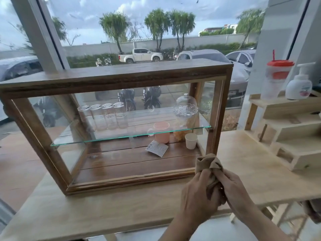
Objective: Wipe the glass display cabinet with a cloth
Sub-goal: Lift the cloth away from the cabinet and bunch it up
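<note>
Now, bunched tan cloth [209, 165] gripped by left hand [198, 193] and right hand [234, 190] fingers, beside wood-framed glass cabinet [114, 79]

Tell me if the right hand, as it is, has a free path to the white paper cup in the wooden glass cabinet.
Probably not. The white paper cup appears to stand behind the front glass of the wooden glass cabinet, and the right hand is outside, sharing the bunched brown cloth with the left hand.

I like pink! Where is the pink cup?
The pink cup is inside the glass display cabinet, on its wooden bottom toward the right, partly behind the glass shelf's edge, between a paper slip and a white paper cup.
</note>
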